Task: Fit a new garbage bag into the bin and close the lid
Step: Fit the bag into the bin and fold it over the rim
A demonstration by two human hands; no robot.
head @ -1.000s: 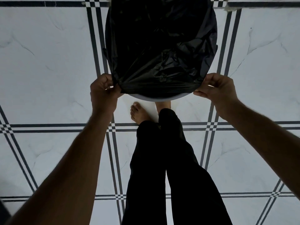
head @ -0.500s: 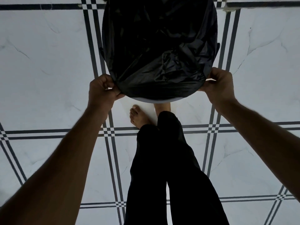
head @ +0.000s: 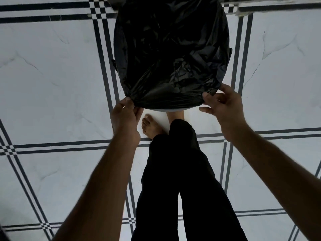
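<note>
We count one black garbage bag (head: pixel 173 49) draped over the mouth of one bin (head: pixel 116 49) just ahead of us, our two hands at its near edge: left hand (head: pixel 124 115) curled tight, pinching plastic, right hand (head: pixel 225 108) nipping it between thumb and forefinger, other fingers loosely spread.

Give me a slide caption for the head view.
Edge of the black garbage bag held by left hand and right hand at the bin rim, over tiled floor.

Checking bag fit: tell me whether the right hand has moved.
Yes. The right hand slid along the bin rim toward its near edge, closer to the feet.
</note>
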